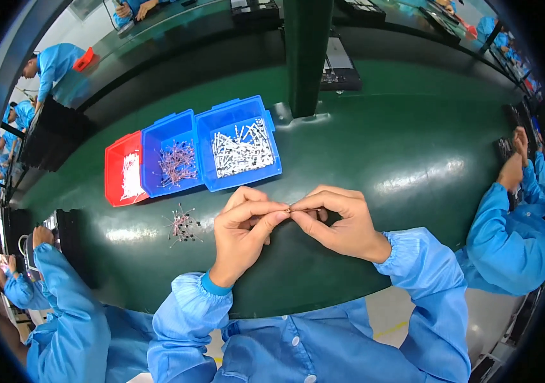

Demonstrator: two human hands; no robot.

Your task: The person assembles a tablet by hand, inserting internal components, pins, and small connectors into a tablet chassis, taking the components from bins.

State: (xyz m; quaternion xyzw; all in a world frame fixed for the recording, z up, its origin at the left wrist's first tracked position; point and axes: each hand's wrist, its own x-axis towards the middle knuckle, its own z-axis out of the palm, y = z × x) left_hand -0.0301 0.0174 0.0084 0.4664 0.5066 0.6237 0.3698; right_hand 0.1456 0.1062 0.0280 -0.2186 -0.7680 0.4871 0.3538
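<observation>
My left hand (242,231) and my right hand (339,220) meet fingertip to fingertip above the green table (374,153). Thumb and forefinger of each are pinched together on a tiny, thin, dark piece, mostly hidden by the fingers; its kind is too small to tell. To the left of my left hand lies a loose heap of small parts with thin wire legs and dark ends (184,226). Beyond the hands stand a blue bin of white strips (275,159), a blue bin of pinkish wired parts (150,131) and a red bin of thin white pieces (113,172).
A dark green post (309,57) rises from the table behind the bins. Black trays (342,80) lie past it. Co-workers in blue sit close on both sides, one sleeve (71,306) at left and another (495,217) at right. Black stacks (52,137) stand at far left.
</observation>
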